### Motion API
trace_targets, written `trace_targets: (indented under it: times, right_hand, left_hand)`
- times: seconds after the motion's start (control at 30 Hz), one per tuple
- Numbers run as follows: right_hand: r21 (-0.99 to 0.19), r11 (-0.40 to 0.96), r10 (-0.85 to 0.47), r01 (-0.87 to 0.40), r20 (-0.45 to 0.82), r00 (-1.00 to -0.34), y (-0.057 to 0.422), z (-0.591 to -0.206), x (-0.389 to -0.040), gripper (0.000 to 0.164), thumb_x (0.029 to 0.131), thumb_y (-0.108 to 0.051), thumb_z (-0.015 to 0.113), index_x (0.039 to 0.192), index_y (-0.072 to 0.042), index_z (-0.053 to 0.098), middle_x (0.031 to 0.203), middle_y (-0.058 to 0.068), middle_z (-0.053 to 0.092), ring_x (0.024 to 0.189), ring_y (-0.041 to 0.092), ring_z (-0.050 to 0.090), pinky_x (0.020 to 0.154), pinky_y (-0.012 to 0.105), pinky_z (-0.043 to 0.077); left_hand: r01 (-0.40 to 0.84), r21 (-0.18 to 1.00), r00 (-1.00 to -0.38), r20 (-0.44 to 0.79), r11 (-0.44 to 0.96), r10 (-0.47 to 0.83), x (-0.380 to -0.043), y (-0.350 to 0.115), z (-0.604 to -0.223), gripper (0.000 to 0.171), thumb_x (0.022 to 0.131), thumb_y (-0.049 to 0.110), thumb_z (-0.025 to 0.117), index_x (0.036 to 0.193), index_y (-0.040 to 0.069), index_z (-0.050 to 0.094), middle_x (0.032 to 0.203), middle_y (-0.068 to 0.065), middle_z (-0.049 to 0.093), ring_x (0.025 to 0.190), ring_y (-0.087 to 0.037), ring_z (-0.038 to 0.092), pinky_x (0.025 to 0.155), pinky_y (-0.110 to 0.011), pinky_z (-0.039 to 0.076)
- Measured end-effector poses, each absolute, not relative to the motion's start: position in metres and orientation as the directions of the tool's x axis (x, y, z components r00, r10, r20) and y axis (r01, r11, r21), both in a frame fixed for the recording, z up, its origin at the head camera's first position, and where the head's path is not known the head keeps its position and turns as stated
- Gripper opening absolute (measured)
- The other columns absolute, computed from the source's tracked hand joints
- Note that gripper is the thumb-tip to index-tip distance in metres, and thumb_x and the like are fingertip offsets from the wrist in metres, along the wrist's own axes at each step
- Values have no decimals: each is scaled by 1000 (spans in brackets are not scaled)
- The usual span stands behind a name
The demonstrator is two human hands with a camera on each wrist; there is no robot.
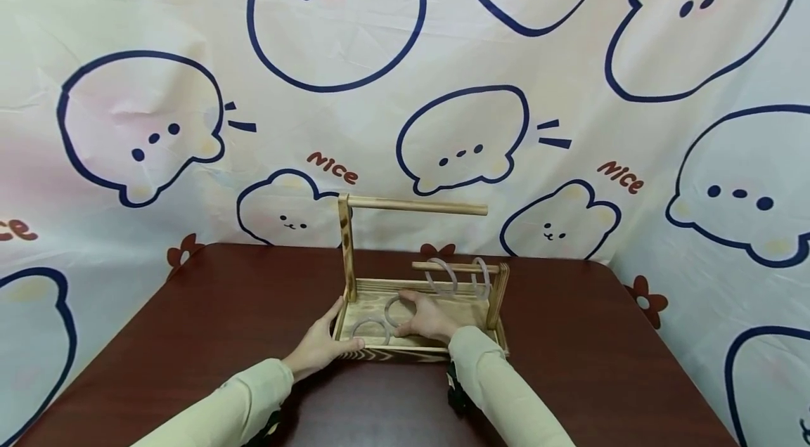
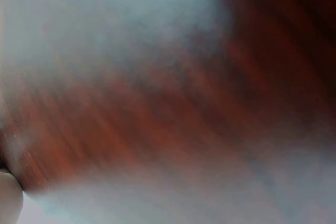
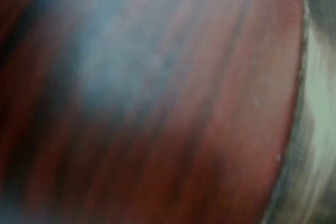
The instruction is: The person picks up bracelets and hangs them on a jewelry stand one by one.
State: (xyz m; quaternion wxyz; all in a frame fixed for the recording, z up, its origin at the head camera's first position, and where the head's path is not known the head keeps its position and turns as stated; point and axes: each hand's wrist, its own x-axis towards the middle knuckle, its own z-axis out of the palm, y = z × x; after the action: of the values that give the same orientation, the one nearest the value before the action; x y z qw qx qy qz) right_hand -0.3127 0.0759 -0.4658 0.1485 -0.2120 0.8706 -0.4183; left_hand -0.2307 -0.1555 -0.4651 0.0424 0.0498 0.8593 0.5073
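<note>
The left hand [image 1: 319, 348] rests on the front left corner of the pale wooden tray with two rails [image 1: 493, 306]. Its thumb lies along the front edge, its first finger points up the left side, and it curls round nothing I can see. The right hand [image 1: 429, 318] is inside the tray, palm down, with its fingers on a clear plastic ring lying flat [image 1: 394, 308]. I cannot tell if it pinches the ring or only touches it.

That ring lies just left of the right hand's fingertips, in the middle of the tray floor. A second clear ring on the tray floor [image 1: 370, 332] lies nearer the front, between the two hands, close to the left thumb. The right hand is the one on the middle ring. The left hand is closer to the front ring but does not touch it.

Two more clear rings hanging on the low rail [image 1: 443, 275] sit just behind the right hand. The low wooden rail [image 1: 420, 266] runs left to right, and its free end points left. The high wooden rail [image 1: 418, 206] runs the same way from the tall post at the left — its free end points right.

The low rail and its hanging rings stand right over the right hand, so there is little room above it.

The tray sits on a dark red-brown wooden table [image 1: 190, 320]. Behind it hangs a white cloth with blue bear outlines [image 1: 126, 46]. Both wrist views are a blur — only red-brown wood shows.
</note>
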Motion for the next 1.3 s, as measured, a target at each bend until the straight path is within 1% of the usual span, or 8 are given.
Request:
trace_targets:
  times: [0.17, 0.3, 0.5, 0.73, 0.87, 1.0, 1.13, 1.3]
  right_hand:
    - [-764, 585, -489, -272, -64, -870, 76, -467, -314, 85, 70, -21, 80, 141, -4, 36, 143, 14, 38, 133, 33, 32, 103, 48, 32]
    - [-750, 584, -513, -310, -46, -857, 76, -465, -314, 85, 71, -21, 80, 141, -2, 35, 143, 16, 38, 133, 33, 31, 105, 47, 31]
    - [-734, 597, -503, -325, -27, -864, 77, -464, -312, 81, 70, -26, 80, 137, -3, 42, 140, 14, 43, 130, 30, 37, 102, 46, 34]
    - [-697, 624, -478, -355, 19, -878, 79, -464, -307, 76, 68, -32, 81, 131, -4, 50, 133, 14, 51, 120, 29, 47, 96, 44, 40]
    - [-670, 638, -480, -379, 38, -876, 80, -464, -307, 75, 68, -34, 80, 131, -5, 51, 134, 11, 50, 121, 28, 46, 98, 43, 39]
    - [-630, 659, -490, -411, 55, -870, 80, -461, -307, 76, 69, -36, 79, 132, -7, 50, 136, 9, 49, 124, 27, 44, 100, 43, 38]
    - [-628, 652, -494, -424, 72, -867, 78, -458, -307, 77, 69, -35, 79, 134, -6, 48, 137, 10, 47, 126, 29, 42, 101, 44, 37]
    - [-615, 655, -496, -440, 90, -864, 74, -454, -306, 77, 69, -38, 79, 133, -7, 50, 134, 9, 50, 125, 29, 42, 101, 45, 36]
  left_hand:
    - [45, 874, -991, -21, 483, 130, -231, -154, -465, 102, 73, 34, 77, 149, 18, 10, 152, -16, 15, 137, -37, 16, 102, -54, 30]
    - [46, 869, -992, -18, 492, 124, -230, -154, -464, 102, 73, 33, 77, 149, 16, 10, 151, -18, 16, 137, -38, 17, 101, -54, 31]
    - [50, 872, -992, -12, 488, 122, -230, -155, -463, 101, 74, 32, 77, 149, 14, 11, 151, -18, 16, 137, -36, 16, 103, -54, 29]
    - [56, 875, -991, -8, 481, 130, -229, -156, -464, 102, 73, 30, 77, 149, 13, 11, 151, -20, 16, 137, -37, 15, 104, -55, 27]
    - [58, 886, -991, -4, 460, 131, -230, -155, -465, 102, 73, 29, 78, 149, 13, 12, 151, -19, 15, 138, -36, 14, 105, -54, 25]
    - [64, 880, -992, 6, 470, 124, -229, -156, -465, 102, 72, 29, 78, 149, 13, 12, 151, -20, 17, 137, -37, 16, 104, -54, 27]
    - [71, 877, -992, 12, 475, 126, -229, -157, -465, 103, 72, 30, 79, 149, 14, 12, 150, -21, 18, 136, -38, 17, 103, -54, 28]
    - [66, 879, -992, 6, 471, 128, -229, -157, -465, 103, 72, 30, 79, 149, 13, 12, 151, -20, 17, 137, -38, 15, 104, -55, 26]
